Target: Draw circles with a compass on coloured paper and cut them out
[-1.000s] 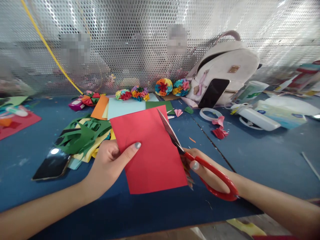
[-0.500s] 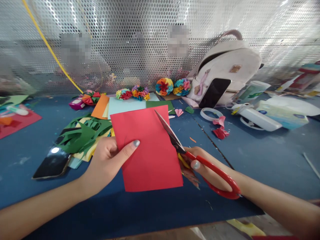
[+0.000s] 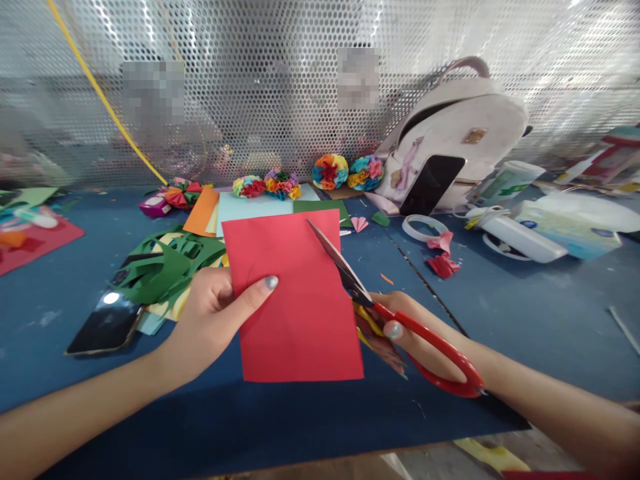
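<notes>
My left hand (image 3: 220, 320) grips a folded sheet of red paper (image 3: 295, 320) by its left edge, thumb flat on the front and the fingers hidden behind. Red-handled scissors (image 3: 430, 340) are in my right hand (image 3: 400, 327), its thumb through one handle loop. One dark blade (image 3: 333, 250) lies across the front of the paper near its upper right side, pointing up and left; the other blade is hidden behind the sheet. Green paper scraps (image 3: 165, 273) and yellow pieces lie just left of my left hand, partly over a phone (image 3: 107, 327).
Paper pompoms (image 3: 330, 172) and coloured sheets (image 3: 250, 208) sit along the perforated metal wall (image 3: 280, 80). A white backpack (image 3: 460, 133) with a dark phone (image 3: 433, 183) leaning on it stands back right. Ribbon roll (image 3: 425, 228), glue gun (image 3: 525, 237) and tissue pack (image 3: 570, 227) lie right.
The red paper's lower edge has swung slightly left. The scissors stay across its upper right side, with the blades at nearly the same angle. Both hands keep their hold.
</notes>
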Motion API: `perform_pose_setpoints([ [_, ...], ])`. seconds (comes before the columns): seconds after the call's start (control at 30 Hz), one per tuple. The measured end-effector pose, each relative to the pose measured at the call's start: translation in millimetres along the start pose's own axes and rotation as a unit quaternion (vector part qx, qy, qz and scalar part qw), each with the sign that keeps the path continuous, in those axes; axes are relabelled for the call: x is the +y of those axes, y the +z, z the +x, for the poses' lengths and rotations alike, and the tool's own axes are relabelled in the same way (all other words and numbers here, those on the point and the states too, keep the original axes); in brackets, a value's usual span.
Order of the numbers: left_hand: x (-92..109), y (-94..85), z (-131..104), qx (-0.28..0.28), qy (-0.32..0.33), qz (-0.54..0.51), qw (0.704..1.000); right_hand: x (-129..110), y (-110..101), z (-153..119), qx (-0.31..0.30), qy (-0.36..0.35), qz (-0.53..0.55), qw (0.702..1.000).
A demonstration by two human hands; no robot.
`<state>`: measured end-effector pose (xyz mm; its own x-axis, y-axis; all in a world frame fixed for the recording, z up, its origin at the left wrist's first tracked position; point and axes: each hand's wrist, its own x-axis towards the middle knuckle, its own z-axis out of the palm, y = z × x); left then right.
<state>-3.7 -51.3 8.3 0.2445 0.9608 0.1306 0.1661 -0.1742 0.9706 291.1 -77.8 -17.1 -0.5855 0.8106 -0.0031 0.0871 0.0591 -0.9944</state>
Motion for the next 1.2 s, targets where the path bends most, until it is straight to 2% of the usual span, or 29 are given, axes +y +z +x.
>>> perform_pose_setpoints([
  [0.2, 0, -0.2, 0, -0.016, -0.006, -0.015, 1.0, 9, -3, -3, 0.005, -0.009, 0.005, 1.0],
  [0.37, 1, 0.1, 0, -0.004, -0.014, -0.029, 0.999, 12, -8, -4, -0.016, 0.0, -0.015, 1.0],
  [0.83, 10, -2.7, 4, 0.003, -0.026, -0.032, 0.999, 3, -11, -3, -0.031, 0.023, -0.022, 0.999],
  [1.2, 11, -11.4, 10, -0.034, -0.03, -0.058, 0.997, 0, -10, -2, -0.027, 0.023, -0.015, 0.999],
])
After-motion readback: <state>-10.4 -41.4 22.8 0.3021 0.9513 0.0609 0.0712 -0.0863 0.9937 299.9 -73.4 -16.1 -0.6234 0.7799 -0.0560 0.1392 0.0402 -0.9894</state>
